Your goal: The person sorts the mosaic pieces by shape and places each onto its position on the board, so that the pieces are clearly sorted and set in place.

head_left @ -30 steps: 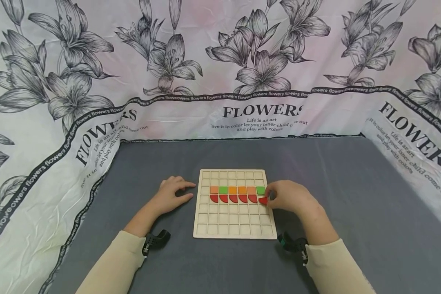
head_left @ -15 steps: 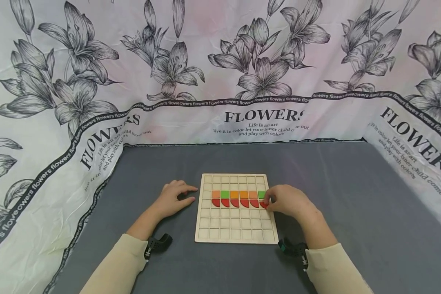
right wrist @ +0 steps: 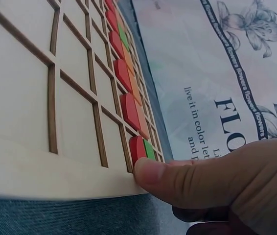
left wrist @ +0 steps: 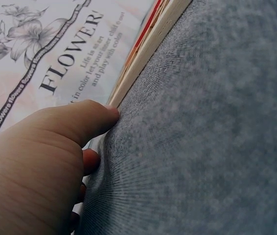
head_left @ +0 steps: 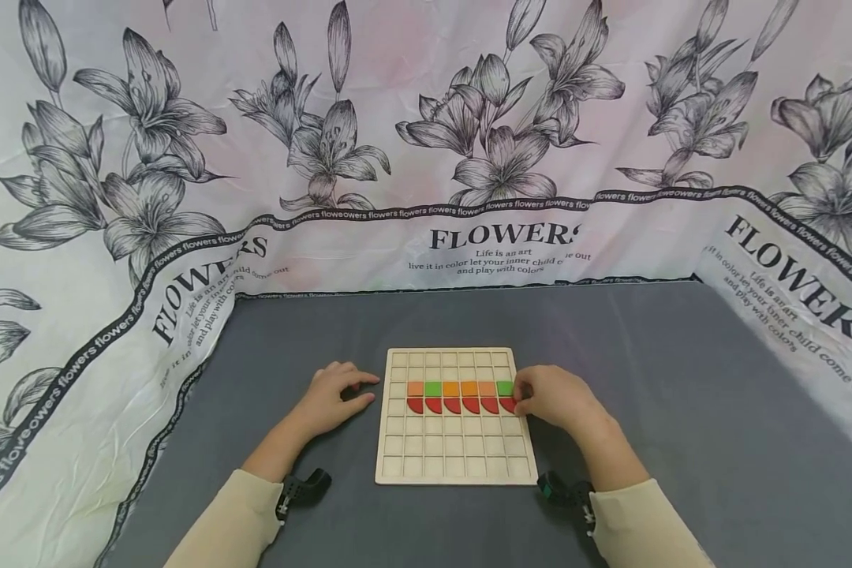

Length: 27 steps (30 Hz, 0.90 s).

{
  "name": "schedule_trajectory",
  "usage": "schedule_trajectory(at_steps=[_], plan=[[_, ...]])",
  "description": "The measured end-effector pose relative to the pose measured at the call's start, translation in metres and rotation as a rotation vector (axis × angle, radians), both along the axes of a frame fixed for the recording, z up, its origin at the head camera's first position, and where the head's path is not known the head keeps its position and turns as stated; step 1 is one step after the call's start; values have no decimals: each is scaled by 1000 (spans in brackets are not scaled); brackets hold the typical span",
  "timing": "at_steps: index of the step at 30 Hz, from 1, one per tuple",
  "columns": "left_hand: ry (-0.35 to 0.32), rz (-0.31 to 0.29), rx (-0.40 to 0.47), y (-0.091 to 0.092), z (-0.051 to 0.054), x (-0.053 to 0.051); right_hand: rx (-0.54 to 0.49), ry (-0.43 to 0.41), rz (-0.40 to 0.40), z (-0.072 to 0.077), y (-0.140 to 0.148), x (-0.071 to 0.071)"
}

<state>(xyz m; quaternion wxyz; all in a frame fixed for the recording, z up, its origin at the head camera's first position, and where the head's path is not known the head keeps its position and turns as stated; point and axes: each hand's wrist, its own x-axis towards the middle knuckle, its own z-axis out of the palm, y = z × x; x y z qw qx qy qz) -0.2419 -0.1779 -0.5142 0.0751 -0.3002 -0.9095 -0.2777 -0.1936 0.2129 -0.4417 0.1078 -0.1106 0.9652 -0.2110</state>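
Observation:
A square wooden grid board (head_left: pixel 457 467) lies flat on the grey cloth. One row holds orange and green square tiles (head_left: pixel 433 389); red quarter-circle tiles (head_left: pixel 452 405) line the row just below. At the right end, my right hand (head_left: pixel 557 397) pinches the last red quarter-circle tile (right wrist: pixel 137 149), which sits in its cell under a green square. The right thumb tip (right wrist: pixel 150 171) touches that tile's near end; the other fingers are partly hidden behind it. My left hand (head_left: pixel 331 400) rests on the cloth by the board's left edge, fingers loosely bent, holding nothing.
Grey cloth (head_left: pixel 291 331) covers the table around the board. A white floral fabric screen (head_left: pixel 369 260) with printed lettering rises behind and along both sides. Each wrist wears a black strap (head_left: pixel 304 487) with a camera mount.
The last red tile, tilted at the cell a second ago, now lies in line with the other red tiles. My right hand stays on it. The head view has shifted slightly.

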Motion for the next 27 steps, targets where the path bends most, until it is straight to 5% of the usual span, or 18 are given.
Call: schedule_trajectory(at_steps=[7,16,27], plan=[[-41,22,32,-3,2,6,-24,-6,-19,-3,-2,2],[-35,34,35,-11,9,1,-20,-55,19,0,-11,-7],[-37,30,62,-9,0,5,-113,-158,63,-3,-9,-4]])
